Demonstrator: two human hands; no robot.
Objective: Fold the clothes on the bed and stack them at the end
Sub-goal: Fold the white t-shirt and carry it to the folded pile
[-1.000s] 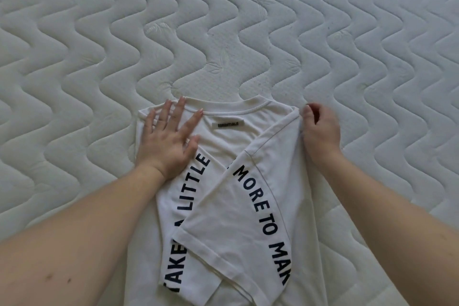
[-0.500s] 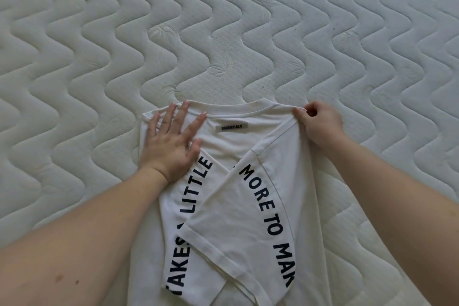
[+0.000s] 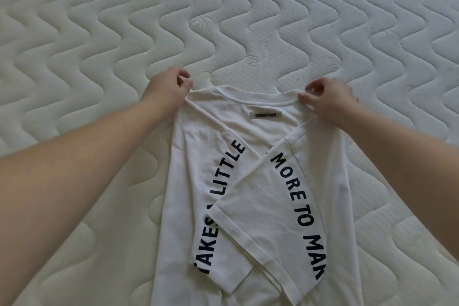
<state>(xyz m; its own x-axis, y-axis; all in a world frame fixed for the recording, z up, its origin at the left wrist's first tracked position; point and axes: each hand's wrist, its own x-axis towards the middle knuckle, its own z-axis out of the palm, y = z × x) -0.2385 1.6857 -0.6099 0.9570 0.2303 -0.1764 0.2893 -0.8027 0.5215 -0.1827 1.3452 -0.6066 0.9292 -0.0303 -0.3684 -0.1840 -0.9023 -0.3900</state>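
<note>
L hand [image 3: 167,89]: you pinch the shirt's [image 3: 248,181] left shoulder corner.
R hand [image 3: 327,99]: you pinch the right corner.
Shirt: sleeves folded in, on bed [image 3: 223,20].

White T-shirt [image 3: 250,206] flat on quilted mattress [image 3: 223,20], both sides folded inward, sleeves crossing over the middle (black lettering reads "LITTLE" and "MORE TO"). Left hand [image 3: 166,93] pinches the left shoulder corner; right hand [image 3: 327,99] pinches the right one. Small label [image 3: 265,115] sits below the collar.
</note>
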